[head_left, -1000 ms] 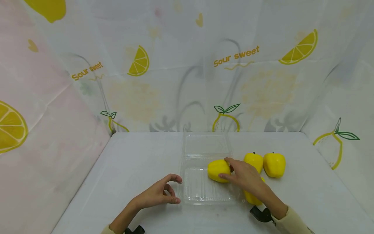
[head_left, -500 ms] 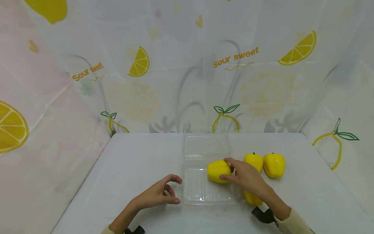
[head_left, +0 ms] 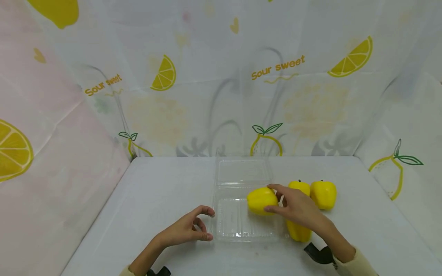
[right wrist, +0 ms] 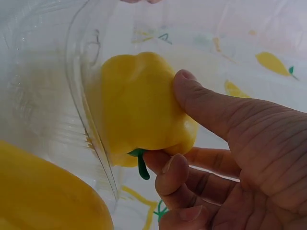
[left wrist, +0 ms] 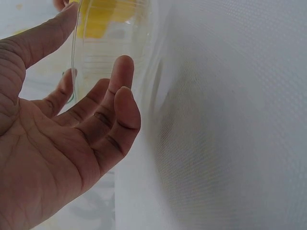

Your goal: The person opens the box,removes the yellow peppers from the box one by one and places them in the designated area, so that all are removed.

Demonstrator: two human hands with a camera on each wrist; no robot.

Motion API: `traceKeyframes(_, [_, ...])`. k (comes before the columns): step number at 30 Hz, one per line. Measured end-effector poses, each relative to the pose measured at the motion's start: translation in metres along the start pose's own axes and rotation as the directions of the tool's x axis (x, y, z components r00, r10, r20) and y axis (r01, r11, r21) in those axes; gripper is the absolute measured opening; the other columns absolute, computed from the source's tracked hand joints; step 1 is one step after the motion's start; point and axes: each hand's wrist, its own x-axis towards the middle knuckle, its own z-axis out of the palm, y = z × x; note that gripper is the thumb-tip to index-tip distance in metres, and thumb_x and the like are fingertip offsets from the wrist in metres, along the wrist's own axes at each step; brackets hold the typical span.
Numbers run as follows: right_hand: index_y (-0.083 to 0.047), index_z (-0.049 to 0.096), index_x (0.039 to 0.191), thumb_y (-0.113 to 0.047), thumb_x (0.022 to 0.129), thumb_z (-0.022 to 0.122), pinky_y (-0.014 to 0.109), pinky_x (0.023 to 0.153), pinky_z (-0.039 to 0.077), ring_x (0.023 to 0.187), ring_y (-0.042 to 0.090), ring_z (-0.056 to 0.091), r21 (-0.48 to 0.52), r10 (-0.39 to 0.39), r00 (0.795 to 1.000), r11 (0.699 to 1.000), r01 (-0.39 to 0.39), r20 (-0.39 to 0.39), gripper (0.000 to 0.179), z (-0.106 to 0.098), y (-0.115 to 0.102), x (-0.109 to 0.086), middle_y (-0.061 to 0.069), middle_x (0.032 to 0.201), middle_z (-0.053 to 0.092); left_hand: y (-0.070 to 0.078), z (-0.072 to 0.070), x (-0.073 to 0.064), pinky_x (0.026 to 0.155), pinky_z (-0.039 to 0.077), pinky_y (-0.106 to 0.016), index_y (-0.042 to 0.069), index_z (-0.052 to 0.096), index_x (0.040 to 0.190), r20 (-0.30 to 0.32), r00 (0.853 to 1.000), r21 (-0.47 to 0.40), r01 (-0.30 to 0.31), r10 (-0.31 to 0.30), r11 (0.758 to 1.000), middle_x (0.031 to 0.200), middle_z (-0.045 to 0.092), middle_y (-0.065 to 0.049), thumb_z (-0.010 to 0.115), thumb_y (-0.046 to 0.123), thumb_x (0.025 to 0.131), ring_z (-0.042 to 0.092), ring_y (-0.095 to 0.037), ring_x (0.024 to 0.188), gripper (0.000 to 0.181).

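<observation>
A yellow bell pepper [head_left: 261, 201], its green stem towards the palm in the right wrist view, is gripped between the thumb and fingers of my right hand [head_left: 298, 205]. It is over the right part of a clear plastic clamshell box [head_left: 230, 226], whose lid [head_left: 244, 170] lies folded back. My left hand [head_left: 184, 228] is at the box's left rim, fingers loosely bent. In the left wrist view, the thumb tip [left wrist: 72, 12] meets the rim and the palm holds nothing.
Several more yellow bell peppers stand right of the box: a rear one [head_left: 299, 186] partly behind my right hand, a right one [head_left: 323, 195], and a front one [head_left: 299, 232] near the box's corner. The white table [head_left: 165, 180] meets a lemon-print cloth [head_left: 197, 115] at the back.
My right hand has shifted slightly right with the bell pepper, which is now a little more tilted. The left hand and the box have stayed put.
</observation>
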Motion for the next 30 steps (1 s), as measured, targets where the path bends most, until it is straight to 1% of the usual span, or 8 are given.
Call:
traceKeyframes(4, [-0.014,0.058,0.134,-0.053,0.081,0.076,0.024,0.054,0.043,0.065,0.008,0.049,0.026,-0.036,0.999,0.999,0.037,-0.005,0.068,-0.006,0.002,-0.003,-0.006,0.092,0.062,-0.001,0.0,0.0,0.069,0.052,-0.03,0.007,0.045,0.135,0.004,1.0,0.011,-0.001,0.001,1.0,0.133,0.048,-0.014,0.078,0.018,0.087,0.063,-0.019,0.083,0.059])
traceKeyframes(8, [-0.018,0.058,0.134,-0.052,0.08,0.077,0.024,0.053,0.043,0.063,0.007,0.05,0.047,-0.058,0.998,0.997,0.058,-0.003,0.066,-0.011,0.004,-0.007,-0.007,0.092,0.06,-0.002,-0.001,0.001,0.07,0.052,-0.03,0.007,0.045,0.135,0.009,1.0,0.023,-0.003,0.003,1.0,0.132,0.049,-0.014,0.078,0.018,0.087,0.064,-0.019,0.083,0.059])
traceKeyframes(16, [-0.022,0.06,0.134,-0.05,0.08,0.078,0.023,0.055,0.045,0.069,0.004,0.054,0.061,-0.115,0.993,0.992,0.115,0.001,0.063,-0.026,0.007,-0.017,-0.009,0.096,0.06,-0.003,-0.001,0.002,0.071,0.052,-0.03,0.008,0.045,0.135,0.013,1.0,0.023,0.005,-0.005,1.0,0.132,0.049,-0.013,0.078,0.019,0.087,0.064,-0.019,0.084,0.059])
traceKeyframes(21, [-0.025,0.059,0.134,-0.051,0.081,0.076,0.023,0.057,0.045,0.074,0.004,0.054,0.067,-0.169,0.986,0.983,0.169,-0.007,0.061,-0.036,0.012,-0.024,-0.012,0.099,0.059,-0.003,-0.001,0.002,0.07,0.052,-0.03,0.007,0.045,0.135,0.011,1.0,0.022,0.008,-0.008,1.0,0.132,0.049,-0.013,0.078,0.019,0.087,0.064,-0.019,0.084,0.059])
traceKeyframes(26, [-0.028,0.059,0.134,-0.044,0.082,0.078,0.022,0.056,0.045,0.076,0.003,0.054,0.073,-0.237,0.971,0.968,0.239,-0.029,0.058,-0.045,0.018,-0.031,-0.015,0.1,0.058,-0.003,-0.001,0.002,0.07,0.052,-0.03,0.007,0.046,0.134,0.01,1.0,0.024,0.009,-0.009,1.0,0.131,0.049,-0.013,0.079,0.02,0.086,0.064,-0.019,0.083,0.06])
traceKeyframes(28, [-0.027,0.058,0.134,-0.042,0.083,0.078,0.022,0.056,0.044,0.075,0.002,0.053,0.067,-0.253,0.967,0.965,0.254,-0.031,0.057,-0.049,0.021,-0.034,-0.015,0.098,0.057,-0.003,-0.001,0.002,0.07,0.052,-0.03,0.007,0.046,0.134,0.009,1.0,0.025,0.01,-0.01,1.0,0.131,0.049,-0.013,0.079,0.021,0.086,0.064,-0.019,0.083,0.06])
traceKeyframes(30, [-0.028,0.058,0.134,-0.042,0.082,0.079,0.021,0.057,0.044,0.075,0.002,0.053,0.061,-0.251,0.967,0.966,0.252,-0.033,0.058,-0.052,0.024,-0.037,-0.015,0.098,0.056,-0.003,-0.001,0.002,0.07,0.052,-0.03,0.007,0.046,0.134,0.008,1.0,0.026,0.01,-0.011,1.0,0.131,0.049,-0.013,0.079,0.022,0.086,0.064,-0.019,0.083,0.061])
